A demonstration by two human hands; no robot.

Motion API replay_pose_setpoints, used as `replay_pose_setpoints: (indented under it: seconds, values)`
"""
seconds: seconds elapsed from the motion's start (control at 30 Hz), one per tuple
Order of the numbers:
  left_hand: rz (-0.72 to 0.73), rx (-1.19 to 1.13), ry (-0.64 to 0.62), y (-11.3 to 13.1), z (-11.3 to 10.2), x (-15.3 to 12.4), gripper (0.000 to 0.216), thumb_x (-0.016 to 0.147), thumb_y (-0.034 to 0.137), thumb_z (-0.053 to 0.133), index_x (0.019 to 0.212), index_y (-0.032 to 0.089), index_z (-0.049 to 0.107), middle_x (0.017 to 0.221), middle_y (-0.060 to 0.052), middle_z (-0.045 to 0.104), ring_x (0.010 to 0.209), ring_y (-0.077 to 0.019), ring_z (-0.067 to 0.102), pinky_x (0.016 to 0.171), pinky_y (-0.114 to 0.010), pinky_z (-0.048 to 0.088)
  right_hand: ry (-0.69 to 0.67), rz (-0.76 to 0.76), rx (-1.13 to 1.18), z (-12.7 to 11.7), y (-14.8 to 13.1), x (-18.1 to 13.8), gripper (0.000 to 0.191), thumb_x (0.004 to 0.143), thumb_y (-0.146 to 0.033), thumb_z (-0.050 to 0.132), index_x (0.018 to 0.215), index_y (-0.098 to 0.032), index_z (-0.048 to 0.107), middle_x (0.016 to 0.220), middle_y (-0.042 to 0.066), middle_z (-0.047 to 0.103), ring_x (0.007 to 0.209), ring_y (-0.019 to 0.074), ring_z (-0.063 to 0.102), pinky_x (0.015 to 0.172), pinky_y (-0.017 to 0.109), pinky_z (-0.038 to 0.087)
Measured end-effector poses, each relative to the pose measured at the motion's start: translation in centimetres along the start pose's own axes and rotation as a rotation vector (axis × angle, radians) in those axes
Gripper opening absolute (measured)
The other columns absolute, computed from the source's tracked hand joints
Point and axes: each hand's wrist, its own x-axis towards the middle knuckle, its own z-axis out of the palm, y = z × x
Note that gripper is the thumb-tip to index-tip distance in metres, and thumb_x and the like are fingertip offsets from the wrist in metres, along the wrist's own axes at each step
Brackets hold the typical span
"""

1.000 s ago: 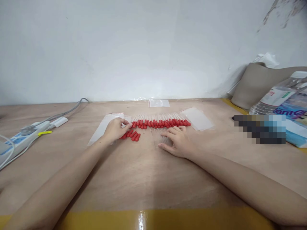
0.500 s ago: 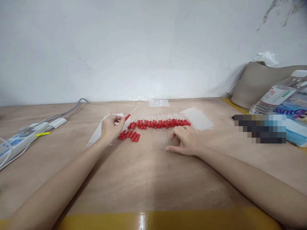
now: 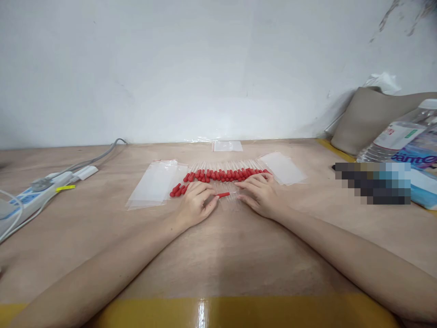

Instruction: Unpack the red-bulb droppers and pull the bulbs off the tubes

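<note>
My left hand [image 3: 198, 202] is closed in a pinch on a dropper's red rubber bulb [image 3: 223, 195]. The narrow end of that bulb points right, over a bunch of thin clear glass tubes [image 3: 229, 203]; its own tube is hard to make out against them. Just right of the bunch rests my right hand [image 3: 261, 195], thumb and index finger apart, fingertips by the tubes. Behind both hands lies a row of droppers [image 3: 227, 175], red bulbs toward me and tubes toward the wall. A few loose red bulbs [image 3: 176, 190] lie beside my left hand, partly covered by it.
Clear plastic bags lie in a left stack [image 3: 150, 184] and a right stack [image 3: 284, 168], with another bag [image 3: 228, 146] near the wall. A power strip [image 3: 44, 191] with cables is at far left. Bottles [image 3: 392, 139] and a blue packet [image 3: 425, 187] stand on the right.
My left hand has moved right and toward me, from above the left bags to the glass tubes, carrying the dropper. My right hand stays near the tubes, its fingers slightly straighter.
</note>
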Motion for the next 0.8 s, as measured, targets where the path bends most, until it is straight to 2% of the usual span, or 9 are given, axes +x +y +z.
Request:
replay_pose_setpoints:
  seconds: [0.2,0.4,0.57,0.8]
  values:
    - [0.018,0.008,0.013,0.1,-0.2,0.1,0.010,0.081,0.025,0.053,0.084,0.019,0.061,0.087,-0.005,0.063,0.082,-0.0172,0.055,0.075,-0.034,0.042,-0.067,-0.029,-0.035,-0.4,-0.6,0.3,0.022,0.088,-0.034,0.045,0.092,-0.024,0.064,0.080,0.002,0.066,0.083,0.0158,0.052,0.089,0.040,0.021]
    - [0.078,0.015,-0.089,0.8,-0.4,0.9,0.029,0.080,0.032,0.056,0.106,0.020,0.056,0.103,-0.007,0.062,0.097,-0.0209,0.052,0.085,-0.038,0.038,-0.060,-0.076,-0.043,0.1,-1.1,0.4,0.028,0.090,-0.030,0.040,0.080,-0.020,0.064,0.069,0.001,0.062,0.075,0.0137,0.048,0.089,0.038,0.022]
    - [0.166,0.062,-0.157,1.1,-0.3,1.4,0.013,0.085,0.027,0.050,0.089,0.019,0.060,0.088,-0.003,0.064,0.088,-0.0178,0.052,0.087,-0.037,0.036,-0.026,-0.122,0.002,0.7,-1.5,0.4,0.030,0.089,-0.033,0.041,0.075,-0.021,0.064,0.063,0.000,0.060,0.071,0.0128,0.048,0.088,0.039,0.021]
    - [0.155,0.147,-0.266,1.6,-0.7,1.7,0.019,0.088,0.024,0.040,0.085,0.017,0.058,0.077,-0.003,0.060,0.082,-0.0171,0.052,0.092,-0.041,0.030,-0.004,-0.137,-0.018,0.4,-1.7,0.6,0.026,0.087,-0.035,0.045,0.077,-0.023,0.067,0.059,-0.001,0.061,0.065,0.0123,0.045,0.084,0.038,0.022]
